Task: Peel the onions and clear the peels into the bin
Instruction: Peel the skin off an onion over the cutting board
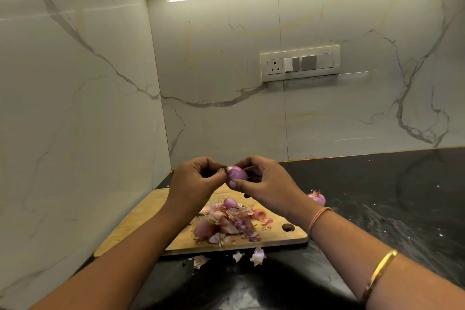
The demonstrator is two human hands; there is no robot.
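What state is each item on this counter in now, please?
Wooden cutting board: flat on black counter.
Small purple onion: held above the board, mostly peeled.
Left hand: fingers pinch skin at the onion's tip.
Right hand: grips the onion.
Papery peel pile: heaped with peeled onions on board, not binned.
Stray white peels: on counter beside board's near edge.
Second purple onion: on counter, dry top on.

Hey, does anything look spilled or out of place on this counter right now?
Yes. A few peels lie off the board, on the black counter by its near edge, apart from the main pile. A stray onion also sits on the counter just right of the board.
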